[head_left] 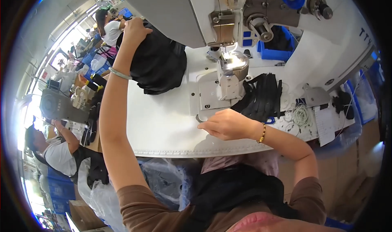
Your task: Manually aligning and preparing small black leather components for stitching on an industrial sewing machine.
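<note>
My left arm reaches far forward at the left. My left hand [136, 31] is closed on the upper edge of a black fabric piece [161, 62], which drapes over the left of the white sewing table [157, 122]. My right hand [230, 125] hovers over the table just in front of the sewing machine's needle area [229, 83]. Its fingers are curled and pressed together; whatever may be between them cannot be made out. Beside the needle area, to the right, lies a bundle of black strips [261, 96], apart from my right hand.
The machine's head [171, 11] overhangs the table. Behind the needle area stands a blue bin [277, 48] with dark pieces. Tangled pale cord [301, 114] and a paper sheet [324, 126] lie at the right. Two people work at the left, one beside another sewing machine [63, 106].
</note>
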Tool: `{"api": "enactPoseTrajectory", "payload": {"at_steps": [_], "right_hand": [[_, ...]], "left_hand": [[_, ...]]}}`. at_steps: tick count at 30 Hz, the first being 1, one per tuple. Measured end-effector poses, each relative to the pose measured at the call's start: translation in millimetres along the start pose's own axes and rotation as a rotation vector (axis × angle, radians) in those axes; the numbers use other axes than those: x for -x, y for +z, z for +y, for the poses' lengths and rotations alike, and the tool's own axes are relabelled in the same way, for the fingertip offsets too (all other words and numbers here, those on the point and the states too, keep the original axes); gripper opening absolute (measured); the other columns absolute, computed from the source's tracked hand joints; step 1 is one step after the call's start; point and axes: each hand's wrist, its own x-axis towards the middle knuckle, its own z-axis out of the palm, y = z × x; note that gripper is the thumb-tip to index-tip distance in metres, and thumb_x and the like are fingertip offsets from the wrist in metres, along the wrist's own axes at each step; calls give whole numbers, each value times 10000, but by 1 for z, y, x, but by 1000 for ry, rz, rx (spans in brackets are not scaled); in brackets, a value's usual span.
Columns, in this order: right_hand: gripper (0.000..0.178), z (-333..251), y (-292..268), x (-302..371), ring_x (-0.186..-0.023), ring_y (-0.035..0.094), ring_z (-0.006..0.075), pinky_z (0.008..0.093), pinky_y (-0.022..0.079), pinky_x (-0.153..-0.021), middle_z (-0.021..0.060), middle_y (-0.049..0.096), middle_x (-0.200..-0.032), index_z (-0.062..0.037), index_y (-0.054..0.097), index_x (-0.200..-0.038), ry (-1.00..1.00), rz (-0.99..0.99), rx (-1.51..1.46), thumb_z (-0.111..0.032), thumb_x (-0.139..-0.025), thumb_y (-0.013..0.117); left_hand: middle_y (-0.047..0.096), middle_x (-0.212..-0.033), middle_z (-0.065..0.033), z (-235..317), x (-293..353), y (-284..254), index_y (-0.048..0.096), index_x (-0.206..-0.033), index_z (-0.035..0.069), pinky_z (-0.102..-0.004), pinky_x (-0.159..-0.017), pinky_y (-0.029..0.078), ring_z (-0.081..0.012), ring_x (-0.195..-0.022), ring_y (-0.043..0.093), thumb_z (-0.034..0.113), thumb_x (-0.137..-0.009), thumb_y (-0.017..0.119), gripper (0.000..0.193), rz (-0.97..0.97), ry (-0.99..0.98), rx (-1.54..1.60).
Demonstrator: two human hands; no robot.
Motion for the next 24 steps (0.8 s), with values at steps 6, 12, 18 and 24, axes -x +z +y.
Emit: {"api": "enactPoseTrajectory", "payload": {"at_steps": [6, 12, 18, 24], "right_hand": [[215, 9, 0, 18, -599, 574, 189, 302, 463, -566, 20, 575, -662, -53, 585, -990, -17, 34, 160, -124, -787, 583], [223, 14, 3, 12, -532, 559, 172, 285, 454, -509, 13, 568, -645, -60, 601, -988, -66, 64, 261, -133, -777, 589], [219, 14, -2, 8, -545, 608, 157, 258, 480, -486, 59, 641, -775, -75, 610, -1003, 147, 267, -68, -91, -788, 644], [713, -21, -15, -8, -810, 643, 140, 218, 519, -503, 102, 419, -1327, -116, 274, -1384, 355, 309, -986, -70, -792, 669]], "left_hand": [[638, -858, -248, -8, -21, 11, 627, -798, -116, -412, -765, 492, -352, -869, 631, 338, -614, 791, 517, -348, -377, 250], [635, -854, -237, -7, -8, -35, 600, -818, -131, -373, -716, 506, -295, -737, 669, 337, -774, 624, 470, -97, -429, 494], [601, -671, -137, 69, 23, -133, 619, -912, -23, -298, -606, 465, -194, -666, 600, 250, -824, 573, 291, 617, -485, 254], [526, -757, -41, 215, 163, -155, 510, -849, 25, -222, -538, 417, -98, -628, 484, 151, -860, 540, 130, 868, -543, 855]]}}
